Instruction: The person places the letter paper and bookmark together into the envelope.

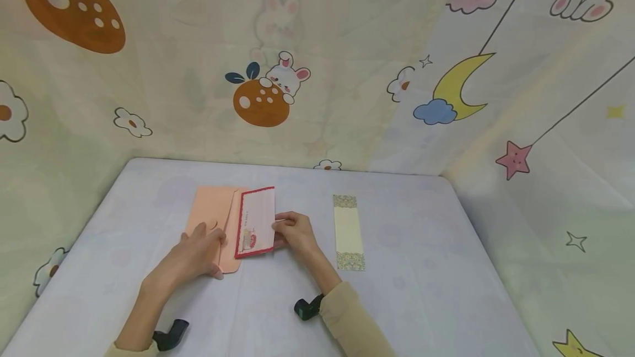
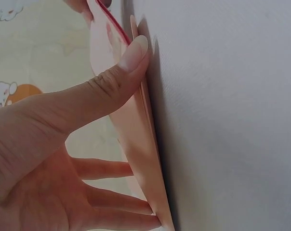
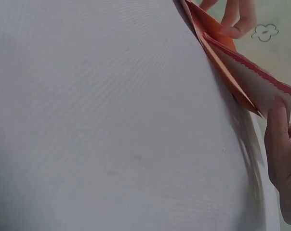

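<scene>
The right hand (image 1: pixel 294 231), one of two at work, pinches the right edge of one pale pink, rectangular paper card with a red border (image 1: pixel 257 219). The card stands directly left of that grip, tilted up, its far side overlapping one peach-coloured, rectangular paper envelope (image 1: pixel 212 205). On the envelope, left of the card, the left hand (image 1: pixel 195 255) rests with fingers spread and extended, thumb at the near edge. To the right of the pinching fingers, well apart, lies one cream paper strip with two patterned end bands (image 1: pixel 349 230). Beneath everything spreads one white tabletop (image 1: pixel 436 291); beyond it hangs cartoon-printed pale fabric (image 1: pixel 193 81).
</scene>
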A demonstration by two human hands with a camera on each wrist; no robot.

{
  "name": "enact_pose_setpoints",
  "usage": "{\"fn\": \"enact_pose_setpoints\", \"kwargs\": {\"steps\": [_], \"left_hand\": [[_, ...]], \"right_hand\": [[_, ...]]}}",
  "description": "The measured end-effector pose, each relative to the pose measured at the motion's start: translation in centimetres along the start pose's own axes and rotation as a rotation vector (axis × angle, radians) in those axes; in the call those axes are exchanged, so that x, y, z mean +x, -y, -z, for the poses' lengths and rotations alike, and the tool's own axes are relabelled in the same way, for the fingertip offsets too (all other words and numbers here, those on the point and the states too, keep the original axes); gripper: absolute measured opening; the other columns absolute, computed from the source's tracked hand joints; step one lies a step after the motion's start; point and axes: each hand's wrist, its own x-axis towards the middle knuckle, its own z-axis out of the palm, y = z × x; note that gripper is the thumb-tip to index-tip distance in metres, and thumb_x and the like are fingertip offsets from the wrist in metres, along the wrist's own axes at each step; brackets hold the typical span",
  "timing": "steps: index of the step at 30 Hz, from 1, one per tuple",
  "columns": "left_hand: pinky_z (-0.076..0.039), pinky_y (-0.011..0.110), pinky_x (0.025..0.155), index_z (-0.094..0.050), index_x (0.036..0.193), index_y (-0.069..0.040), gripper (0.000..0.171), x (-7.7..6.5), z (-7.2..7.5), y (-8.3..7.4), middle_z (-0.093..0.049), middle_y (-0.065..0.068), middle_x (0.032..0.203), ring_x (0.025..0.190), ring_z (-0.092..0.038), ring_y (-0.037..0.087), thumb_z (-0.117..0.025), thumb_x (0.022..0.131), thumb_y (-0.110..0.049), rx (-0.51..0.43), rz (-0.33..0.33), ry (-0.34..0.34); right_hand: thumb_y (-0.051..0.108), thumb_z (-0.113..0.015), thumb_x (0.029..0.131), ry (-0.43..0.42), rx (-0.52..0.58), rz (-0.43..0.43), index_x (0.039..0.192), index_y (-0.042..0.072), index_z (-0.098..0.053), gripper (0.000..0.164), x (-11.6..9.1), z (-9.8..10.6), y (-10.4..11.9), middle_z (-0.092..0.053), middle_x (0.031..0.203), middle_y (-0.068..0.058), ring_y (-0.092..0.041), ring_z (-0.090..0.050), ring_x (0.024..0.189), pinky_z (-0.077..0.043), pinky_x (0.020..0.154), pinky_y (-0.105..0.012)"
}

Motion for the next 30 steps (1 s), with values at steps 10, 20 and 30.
{"fn": "enact_pose_setpoints", "kwargs": {"steps": [10, 20, 30], "left_hand": [[-0.044, 0.04, 0.062, -0.06, 0.108, -0.02, 0.062, 0.0, 0.0, 0.0, -0.051, 0.023, 0.131, 0.088, -0.049, 0.039, -0.099, 0.061, -0.027, -0.004, 0.016, 0.009], [-0.045, 0.041, 0.061, -0.06, 0.106, -0.019, 0.063, 0.1, -0.2, 0.3, -0.051, 0.027, 0.133, 0.088, -0.05, 0.041, -0.1, 0.059, -0.027, -0.004, -0.012, -0.009], [-0.046, 0.042, 0.061, -0.059, 0.106, -0.019, 0.063, 0.0, -0.1, 0.3, -0.051, 0.025, 0.131, 0.088, -0.051, 0.042, -0.1, 0.058, -0.029, -0.003, -0.009, -0.01]], "right_hand": [[0.01, -0.071, 0.095, 0.01, 0.003, -0.01, 0.117, 0.003, -0.069, 0.023, 0.0, -0.6, -0.1, -0.074, 0.092, -0.007, -0.017, -0.067, 0.074, -0.057, 0.063, -0.025], [0.008, -0.069, 0.096, 0.025, 0.003, -0.013, 0.118, 0.002, -0.068, 0.023, 0.1, -0.9, -0.3, -0.074, 0.092, -0.009, -0.018, -0.069, 0.07, -0.06, 0.068, -0.03], [0.007, -0.069, 0.095, 0.029, -0.017, -0.015, 0.119, 0.003, -0.068, 0.024, -0.1, -1.5, 0.0, -0.074, 0.092, -0.007, -0.018, -0.07, 0.072, -0.06, 0.07, -0.031]]}}
